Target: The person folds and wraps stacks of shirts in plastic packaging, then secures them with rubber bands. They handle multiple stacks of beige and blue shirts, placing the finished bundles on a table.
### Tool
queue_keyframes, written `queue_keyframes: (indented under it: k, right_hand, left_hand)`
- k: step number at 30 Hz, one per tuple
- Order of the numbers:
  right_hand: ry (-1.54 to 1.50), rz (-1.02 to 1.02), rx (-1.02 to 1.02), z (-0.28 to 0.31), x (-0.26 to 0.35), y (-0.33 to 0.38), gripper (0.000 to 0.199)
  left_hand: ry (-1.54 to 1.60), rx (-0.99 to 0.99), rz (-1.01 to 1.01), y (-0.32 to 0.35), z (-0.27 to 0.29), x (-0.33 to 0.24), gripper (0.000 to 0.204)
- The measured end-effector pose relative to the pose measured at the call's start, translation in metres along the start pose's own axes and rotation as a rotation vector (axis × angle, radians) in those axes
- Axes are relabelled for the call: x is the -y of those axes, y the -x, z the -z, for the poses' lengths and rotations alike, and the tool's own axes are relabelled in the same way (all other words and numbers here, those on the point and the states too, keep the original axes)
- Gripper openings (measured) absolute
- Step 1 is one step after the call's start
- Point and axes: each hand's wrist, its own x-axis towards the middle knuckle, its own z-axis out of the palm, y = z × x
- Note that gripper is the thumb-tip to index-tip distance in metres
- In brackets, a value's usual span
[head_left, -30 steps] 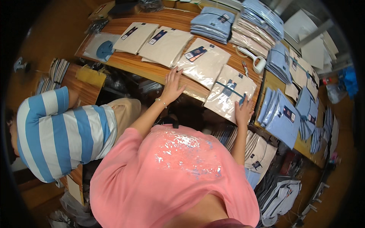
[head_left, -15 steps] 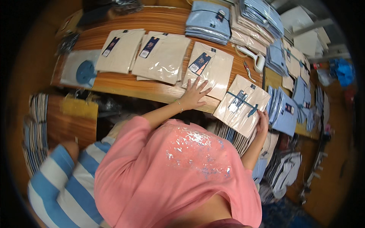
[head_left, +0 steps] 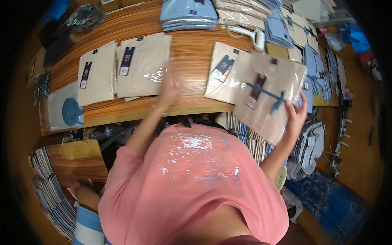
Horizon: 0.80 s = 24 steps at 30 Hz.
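Observation:
My right hand (head_left: pixel 297 116) grips the right edge of a folded beige garment in clear plastic (head_left: pixel 267 112), tied across with a blue-green ribbon. This package is raised and tilted at the table's front edge, overlapping a flat beige package (head_left: pixel 222 83) with a dark tag. Farther left, my left hand (head_left: pixel 168 87) is smeared by motion beside the right edge of another packaged beige garment (head_left: pixel 143 53); its fingers are hard to make out. One more beige package (head_left: pixel 96 87) lies left of that, also with a dark tag.
Stacks of blue packages (head_left: pixel 188 18) and beige packages (head_left: pixel 234 14) stand at the table's back. A white handheld tool (head_left: pixel 258 38) lies near them. A clear plastic sheet with a blue shape (head_left: pixel 73 111) covers the left corner. Folded striped cloths (head_left: pixel 51 188) are piled lower left, beside another person's arm (head_left: pixel 86 198).
My left hand has moved left from the flat tagged package to the edge of the package beside it. My right hand has lifted and tilted the ribbon-tied package. The view has shifted.

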Motion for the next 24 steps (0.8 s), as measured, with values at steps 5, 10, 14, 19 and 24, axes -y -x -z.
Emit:
queue_keyframes:
  k: [5, 10, 14, 19, 24]
  right_hand:
    - [-0.581, -0.187, 0.281, -0.067, -0.053, -0.045, 0.056]
    - [-0.245, -0.537, 0.533, -0.131, -0.182, -0.073, 0.039]
    - [-0.216, -0.547, 0.602, -0.139, -0.168, -0.08, 0.031]
    - [-0.128, -0.518, 0.706, -0.12, -0.172, -0.1, 0.033]
    - [-0.107, -0.569, 0.632, -0.109, -0.155, -0.101, 0.035]
  left_hand:
    - [0.455, -0.971, 0.478, 0.05, 0.057, 0.041, 0.053]
    - [0.981, -0.799, 0.979, 0.049, 0.05, 0.06, 0.051]
    - [1.205, -0.755, 0.864, 0.009, 0.062, 0.061, 0.051]
    - [1.185, -1.019, 0.696, -0.042, 0.064, 0.045, 0.057]
    - [0.446, -1.116, 0.568, -0.033, 0.024, 0.068, 0.059]
